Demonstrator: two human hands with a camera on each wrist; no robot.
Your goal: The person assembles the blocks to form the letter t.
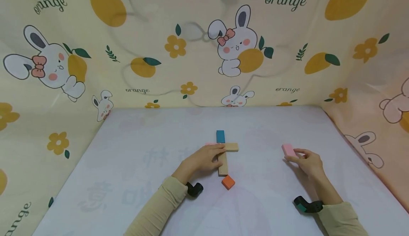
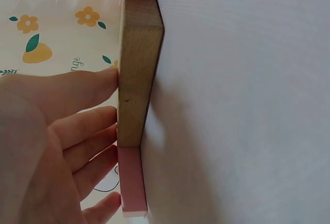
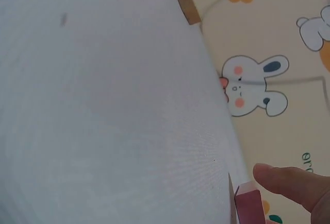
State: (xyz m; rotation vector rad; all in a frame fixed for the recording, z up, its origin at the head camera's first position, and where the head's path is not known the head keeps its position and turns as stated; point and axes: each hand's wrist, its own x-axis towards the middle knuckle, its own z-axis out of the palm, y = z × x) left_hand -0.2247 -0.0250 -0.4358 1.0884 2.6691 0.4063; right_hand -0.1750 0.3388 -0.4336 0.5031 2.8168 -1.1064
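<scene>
A flat cross-like layout of blocks lies mid-table: a long wooden block (image 1: 223, 166), a shorter wooden block (image 1: 231, 147) to the right, a blue block (image 1: 220, 136) at the top and an orange block (image 1: 228, 182) at the near end. My left hand (image 1: 206, 158) rests over it from the left. In the left wrist view its fairly straight fingers touch the long block (image 2: 138, 80) and a pink block (image 2: 133, 180), mostly hidden in the head view. Farther right, my right hand (image 1: 309, 163) pinches another pink block (image 1: 288, 150) between thumb and fingers.
The white tabletop (image 1: 255, 200) ends at a patterned cloth (image 1: 191, 51) that rises behind and at both sides. Dark wrist devices sit by the left (image 1: 195, 189) and right (image 1: 308, 205) sleeves.
</scene>
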